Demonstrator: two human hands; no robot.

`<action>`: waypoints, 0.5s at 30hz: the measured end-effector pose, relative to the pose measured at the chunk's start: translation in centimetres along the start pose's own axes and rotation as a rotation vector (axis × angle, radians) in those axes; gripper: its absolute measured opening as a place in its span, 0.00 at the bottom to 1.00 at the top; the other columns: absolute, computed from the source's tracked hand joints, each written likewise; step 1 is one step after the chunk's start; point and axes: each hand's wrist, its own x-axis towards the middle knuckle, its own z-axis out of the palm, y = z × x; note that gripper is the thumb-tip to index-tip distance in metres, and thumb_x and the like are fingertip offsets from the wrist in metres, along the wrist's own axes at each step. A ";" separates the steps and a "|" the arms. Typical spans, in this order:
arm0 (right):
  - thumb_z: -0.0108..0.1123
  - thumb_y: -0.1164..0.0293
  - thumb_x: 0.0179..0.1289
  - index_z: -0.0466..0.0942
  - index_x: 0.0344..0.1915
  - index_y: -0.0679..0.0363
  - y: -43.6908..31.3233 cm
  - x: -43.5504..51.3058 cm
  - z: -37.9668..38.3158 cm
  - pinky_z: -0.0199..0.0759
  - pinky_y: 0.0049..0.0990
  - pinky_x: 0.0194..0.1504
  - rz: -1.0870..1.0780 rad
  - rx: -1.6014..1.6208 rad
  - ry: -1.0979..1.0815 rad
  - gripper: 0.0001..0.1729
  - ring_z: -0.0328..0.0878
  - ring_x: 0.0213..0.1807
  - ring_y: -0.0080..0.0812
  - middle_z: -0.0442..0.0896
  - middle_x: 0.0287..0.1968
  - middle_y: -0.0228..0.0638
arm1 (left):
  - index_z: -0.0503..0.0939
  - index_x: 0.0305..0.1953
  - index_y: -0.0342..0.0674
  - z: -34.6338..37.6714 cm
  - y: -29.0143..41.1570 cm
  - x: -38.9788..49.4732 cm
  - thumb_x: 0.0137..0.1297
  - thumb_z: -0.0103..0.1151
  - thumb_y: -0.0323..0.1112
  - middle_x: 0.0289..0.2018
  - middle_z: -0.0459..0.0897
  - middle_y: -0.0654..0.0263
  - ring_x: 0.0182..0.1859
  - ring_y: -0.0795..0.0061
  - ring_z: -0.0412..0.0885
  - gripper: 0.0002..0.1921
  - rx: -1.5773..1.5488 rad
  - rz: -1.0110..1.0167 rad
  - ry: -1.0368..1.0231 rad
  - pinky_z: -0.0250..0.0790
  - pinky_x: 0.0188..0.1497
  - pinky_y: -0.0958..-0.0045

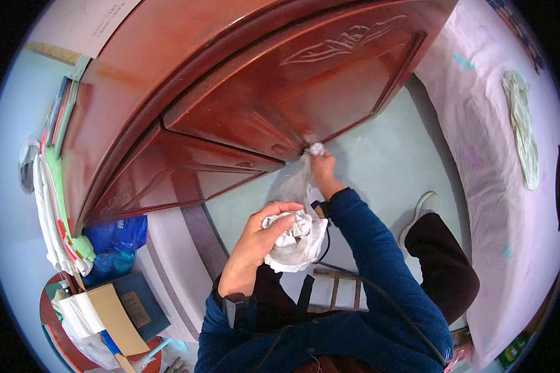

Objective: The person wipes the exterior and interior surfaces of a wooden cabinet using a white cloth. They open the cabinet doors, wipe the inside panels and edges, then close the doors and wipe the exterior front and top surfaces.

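Observation:
My left hand (266,233), at the lower middle, grips a crumpled white cloth (296,261), its thumb and fingers curled over the bundled top. Farther off, my right hand (324,170) holds a bunched end of pale cloth (316,149) against the lower edge of a reddish-brown wooden cabinet (261,112), close to an oval pull. A thin pale length of material hangs between the two hands; whether it is all one piece I cannot tell. Part of the right hand's grip is hidden by its own back.
A bed with a pinkish sheet (452,140) runs down the right, a pale green cloth (520,130) on it. At lower left are an open cardboard box (116,321), a blue bag (116,238) and a round table (49,298). A black cable (378,289) crosses my right arm.

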 end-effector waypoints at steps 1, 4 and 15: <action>0.59 0.75 0.59 0.79 0.42 0.63 -0.5 1.4 -1.2 0.72 0.30 0.37 -0.007 0.161 0.064 0.10 0.77 0.35 0.28 0.83 0.36 0.33 | 0.78 0.49 0.33 -0.2 -0.1 -0.1 0.64 0.55 0.32 0.37 0.82 0.66 0.39 0.82 0.78 0.14 0.021 0.010 -0.002 0.69 0.44 0.81; 0.54 0.78 0.61 0.77 0.42 0.64 -1.8 6.2 -5.1 0.72 0.32 0.37 0.064 0.625 0.314 0.10 0.78 0.36 0.32 0.82 0.36 0.35 | 0.78 0.49 0.33 -0.4 -0.2 -0.1 0.64 0.55 0.32 0.38 0.82 0.66 0.39 0.82 0.78 0.14 0.016 0.015 0.003 0.69 0.44 0.81; 0.42 0.79 0.64 0.71 0.55 0.61 0.9 12.4 -5.1 0.71 0.32 0.45 -0.021 0.544 0.267 0.20 0.75 0.42 0.32 0.78 0.45 0.35 | 0.78 0.50 0.39 0.3 0.1 0.4 0.66 0.57 0.36 0.40 0.79 0.69 0.42 0.83 0.74 0.14 0.111 0.002 -0.035 0.65 0.47 0.80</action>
